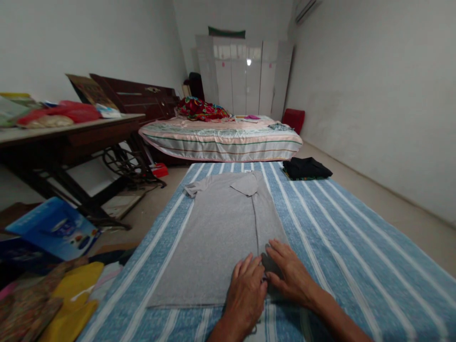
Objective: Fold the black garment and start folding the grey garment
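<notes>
A grey short-sleeved T-shirt lies spread on the striped cloth, its right side folded inward over the body. One sleeve sticks out at the far left, and the other lies turned in across the top. My left hand rests palm down on the lower part of the shirt, by the fold line, with fingers stretched forward. Close beside it, my right hand touches the folded strip near the right edge, its fingers apart and thumb pointing toward my left hand. A small dark bit shows between the two thumbs; I cannot make it out.
Blue and white striped cloth covers the surface under the shirt. Folded black clothing sits at the far right. A blue box and yellow cloth lie at the left, below a treadle table. Beyond stands a bed.
</notes>
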The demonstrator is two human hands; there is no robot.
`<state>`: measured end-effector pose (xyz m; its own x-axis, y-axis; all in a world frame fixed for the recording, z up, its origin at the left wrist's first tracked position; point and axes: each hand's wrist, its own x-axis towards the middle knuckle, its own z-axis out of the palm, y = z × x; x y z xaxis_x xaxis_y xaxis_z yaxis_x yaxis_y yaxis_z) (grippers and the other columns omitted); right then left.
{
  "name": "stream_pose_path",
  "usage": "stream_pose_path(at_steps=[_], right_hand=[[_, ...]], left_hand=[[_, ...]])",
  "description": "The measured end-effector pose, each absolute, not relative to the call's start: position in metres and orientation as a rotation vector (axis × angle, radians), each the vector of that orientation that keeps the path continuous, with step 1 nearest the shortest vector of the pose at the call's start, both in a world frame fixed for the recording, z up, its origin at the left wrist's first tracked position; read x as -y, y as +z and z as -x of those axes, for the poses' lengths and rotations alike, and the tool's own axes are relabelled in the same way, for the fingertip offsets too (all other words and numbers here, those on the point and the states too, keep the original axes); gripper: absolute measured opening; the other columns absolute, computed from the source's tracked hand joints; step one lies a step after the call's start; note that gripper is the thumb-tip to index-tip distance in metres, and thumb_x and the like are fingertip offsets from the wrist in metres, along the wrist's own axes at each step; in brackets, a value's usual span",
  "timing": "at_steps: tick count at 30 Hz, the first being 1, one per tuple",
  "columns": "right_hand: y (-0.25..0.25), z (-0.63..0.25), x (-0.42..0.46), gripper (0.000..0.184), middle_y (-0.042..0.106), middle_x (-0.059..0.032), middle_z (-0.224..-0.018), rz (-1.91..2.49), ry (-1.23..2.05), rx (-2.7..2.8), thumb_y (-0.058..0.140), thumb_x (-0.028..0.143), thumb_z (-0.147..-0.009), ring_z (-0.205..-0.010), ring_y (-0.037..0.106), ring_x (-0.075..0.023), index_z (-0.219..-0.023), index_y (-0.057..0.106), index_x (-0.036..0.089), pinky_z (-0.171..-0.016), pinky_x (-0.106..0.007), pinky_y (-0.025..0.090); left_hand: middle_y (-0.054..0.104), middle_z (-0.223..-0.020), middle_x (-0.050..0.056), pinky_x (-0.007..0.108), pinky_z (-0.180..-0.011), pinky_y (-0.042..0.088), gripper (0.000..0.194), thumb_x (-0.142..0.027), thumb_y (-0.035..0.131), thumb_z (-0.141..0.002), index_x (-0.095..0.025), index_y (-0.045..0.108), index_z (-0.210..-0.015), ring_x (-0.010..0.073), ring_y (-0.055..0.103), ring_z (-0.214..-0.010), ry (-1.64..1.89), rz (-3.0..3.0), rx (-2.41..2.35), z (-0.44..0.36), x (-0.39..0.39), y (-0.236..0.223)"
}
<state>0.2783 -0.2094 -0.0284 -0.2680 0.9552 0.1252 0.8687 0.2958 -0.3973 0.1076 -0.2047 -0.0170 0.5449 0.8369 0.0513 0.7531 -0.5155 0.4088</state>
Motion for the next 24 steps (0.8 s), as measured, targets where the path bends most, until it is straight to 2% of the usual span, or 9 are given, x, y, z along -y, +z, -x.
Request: stream_pose_path(at_steps=[4, 9, 12, 15, 18, 21, 24], right_hand=[[-0.038, -0.273, 0.213, 0.053, 0.039, -0.0137, -0.143, 1.669, 0.301, 2.265, 0.053, 0.026, -0.08, -0.134, 0.031, -0.0288, -0.131, 0.049, 0.016, -0.109, -0.05, 0.025], [-0.05, -0.27, 0.216, 0.054, 0.035, -0.0131, -0.145, 1.644, 0.279, 2.284, 0.051, 0.033, -0.084, -0.135, 0.028, -0.0294, -0.134, 0.047, 0.016, -0.109, -0.051, 0.024], [-0.052, -0.27, 0.216, 0.054, 0.034, -0.0112, -0.145, 1.635, 0.258, 2.273, 0.05, 0.035, -0.084, -0.135, 0.028, -0.0291, -0.136, 0.045, 0.018, -0.11, -0.051, 0.023], [-0.054, -0.27, 0.216, 0.061, 0.032, -0.0107, -0.146, 1.624, 0.257, 2.276, 0.053, 0.036, -0.082, -0.135, 0.026, -0.03, -0.139, 0.04, 0.019, -0.109, -0.052, 0.024], [-0.06, -0.269, 0.214, 0.06, 0.032, -0.0112, -0.146, 1.629, 0.258, 2.27, 0.056, 0.04, -0.081, -0.134, 0.028, -0.0317, -0.137, 0.044, 0.019, -0.109, -0.052, 0.025], [-0.073, -0.266, 0.209, 0.061, 0.033, -0.0114, -0.145, 1.638, 0.247, 2.254, 0.057, 0.046, -0.08, -0.133, 0.029, -0.0331, -0.134, 0.047, 0.021, -0.108, -0.053, 0.027], [-0.095, -0.265, 0.201, 0.067, 0.034, -0.013, -0.143, 1.63, 0.238, 2.28, 0.059, 0.055, -0.077, -0.131, 0.032, -0.0366, -0.133, 0.049, 0.02, -0.105, -0.054, 0.032]], left_hand=[[0.053, -0.133, 0.008, 0.052, -0.107, 0.032, 0.037, -0.014, 0.05, -0.078, -0.02, 0.058, -0.114, 0.0265, 0.039, -0.13, 0.352, -2.502, -1.248, -0.098, 0.203, -0.022], [0.055, -0.129, 0.01, 0.046, -0.104, 0.038, 0.035, -0.023, 0.056, -0.078, -0.02, 0.059, -0.113, 0.0256, 0.045, -0.125, 0.395, -2.519, -1.183, -0.085, 0.192, -0.021], [0.058, -0.125, 0.011, 0.043, -0.103, 0.04, 0.03, -0.024, 0.052, -0.081, -0.018, 0.061, -0.109, 0.0242, 0.048, -0.122, 0.473, -2.547, -1.185, -0.098, 0.167, -0.005], [0.056, -0.127, 0.013, 0.039, -0.105, 0.036, 0.031, -0.022, 0.046, -0.084, -0.014, 0.061, -0.11, 0.0224, 0.045, -0.125, 0.429, -2.586, -1.193, -0.131, 0.127, 0.012], [0.043, -0.139, 0.017, 0.043, -0.109, 0.028, 0.041, -0.027, 0.043, -0.087, -0.01, 0.053, -0.123, 0.0256, 0.033, -0.133, 0.315, -2.602, -1.358, -0.167, 0.087, 0.014], [0.027, -0.148, 0.019, 0.051, -0.11, 0.019, 0.059, -0.041, 0.043, -0.087, -0.008, 0.04, -0.136, 0.03, 0.017, -0.139, 0.192, -2.572, -1.492, -0.184, 0.06, 0.0], [0.02, -0.149, 0.02, 0.056, -0.109, 0.014, 0.071, -0.053, 0.039, -0.086, -0.008, 0.033, -0.14, 0.0317, 0.013, -0.139, 0.083, -2.54, -1.546, -0.182, 0.051, -0.02]])
